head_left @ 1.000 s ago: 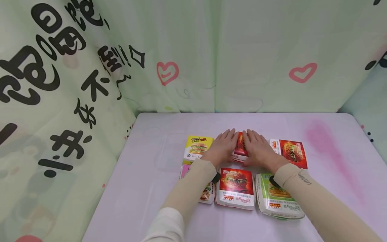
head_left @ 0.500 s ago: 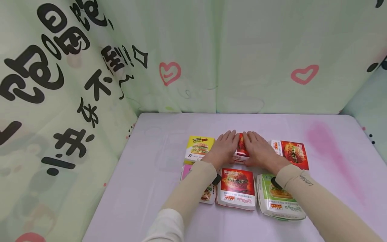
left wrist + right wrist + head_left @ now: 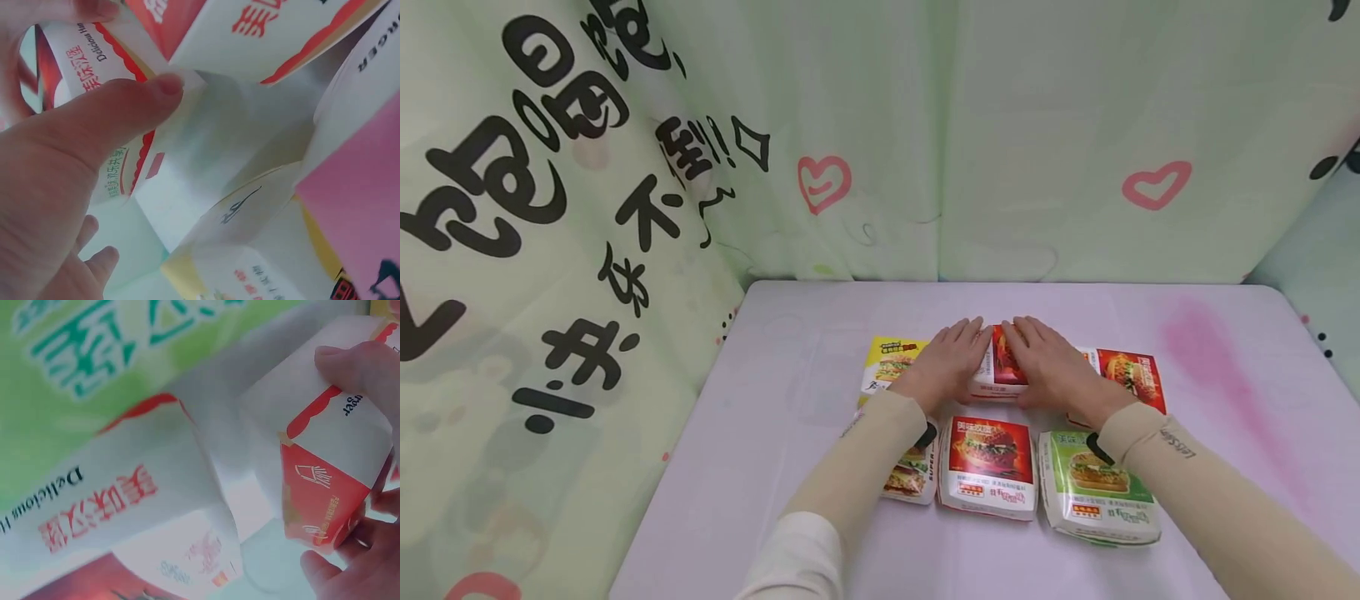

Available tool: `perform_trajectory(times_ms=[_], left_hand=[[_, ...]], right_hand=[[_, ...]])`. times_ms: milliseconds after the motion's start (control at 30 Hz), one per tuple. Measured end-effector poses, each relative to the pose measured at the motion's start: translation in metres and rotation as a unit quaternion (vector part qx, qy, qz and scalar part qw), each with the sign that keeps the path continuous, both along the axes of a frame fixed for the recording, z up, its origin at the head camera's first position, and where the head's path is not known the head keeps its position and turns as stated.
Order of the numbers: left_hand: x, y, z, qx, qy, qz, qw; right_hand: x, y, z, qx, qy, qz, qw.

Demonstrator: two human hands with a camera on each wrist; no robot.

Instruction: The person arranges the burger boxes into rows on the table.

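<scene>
Both hands are at a red-and-white burger box (image 3: 1003, 367) in the middle of the back row. My left hand (image 3: 946, 362) holds its left side and my right hand (image 3: 1060, 367) its right side, fingers pointing away. In the left wrist view, the thumb (image 3: 134, 103) presses the near face of the box (image 3: 62, 53). The right wrist view has the other thumb (image 3: 356, 365) on that face, with fingers near the box's red side (image 3: 322, 494). Most of the fingertips' contact is hidden. Whether the box is lifted off the table, I cannot tell.
A yellow burger box (image 3: 887, 358) and a red one (image 3: 1135, 379) flank the hands. Nearer stand a pink box (image 3: 910, 479), partly behind the left sleeve, another red box (image 3: 988, 467), and a green box (image 3: 1097, 500) under the right forearm. A printed curtain (image 3: 1030, 125) hangs behind the table (image 3: 722, 483).
My hands have spread slightly apart, the left one to the left, the right one to the right. More of the held burger box shows between them. The yellow box is covered more.
</scene>
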State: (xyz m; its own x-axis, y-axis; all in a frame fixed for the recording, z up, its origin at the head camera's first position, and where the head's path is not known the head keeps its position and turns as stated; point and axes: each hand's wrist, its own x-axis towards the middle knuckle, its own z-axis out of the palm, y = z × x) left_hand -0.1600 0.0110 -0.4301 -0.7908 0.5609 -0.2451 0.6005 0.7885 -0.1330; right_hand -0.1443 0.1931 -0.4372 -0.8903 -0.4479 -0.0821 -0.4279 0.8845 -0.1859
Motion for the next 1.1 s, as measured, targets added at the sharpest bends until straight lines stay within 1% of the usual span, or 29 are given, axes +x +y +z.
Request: perform_trajectory(times_ms=[133,333,433,533,667,733,867,1000,1067,1100], left_hand=[[-0.001,0.001,0.004,-0.003,-0.01,0.006,0.9999],[-0.005,0.0,0.007,-0.017,-0.012,-0.009,0.9997],[-0.007,0.0,0.007,-0.016,-0.008,-0.009,0.9998],[-0.009,0.0,0.007,-0.014,0.009,-0.011,0.9998],[-0.01,0.001,0.007,-0.022,0.037,-0.023,0.9988],[-0.011,0.002,0.008,-0.024,0.045,-0.03,0.9982],[-0.01,0.004,0.009,-0.025,0.052,-0.037,0.9976],[-0.009,0.004,0.01,-0.02,0.063,-0.046,0.9968],[-0.008,0.003,0.009,-0.013,0.069,-0.048,0.9964],[-0.007,0.002,0.009,-0.006,0.069,-0.046,0.9965]], right_hand=[[-0.001,0.001,0.005,-0.001,0.0,0.007,1.0],[-0.003,0.005,0.01,-0.008,0.008,0.017,1.0],[-0.003,0.009,0.01,-0.015,0.01,0.022,1.0],[-0.005,0.011,0.011,-0.025,0.007,0.033,0.999],[-0.006,0.012,0.013,-0.038,0.003,0.05,0.998],[-0.005,0.012,0.015,-0.039,0.004,0.052,0.998],[-0.004,0.014,0.018,-0.038,0.007,0.048,0.998],[-0.004,0.016,0.017,-0.038,0.012,0.045,0.998],[-0.004,0.016,0.017,-0.043,0.008,0.034,0.998],[-0.004,0.017,0.017,-0.047,-0.001,0.024,0.999]])
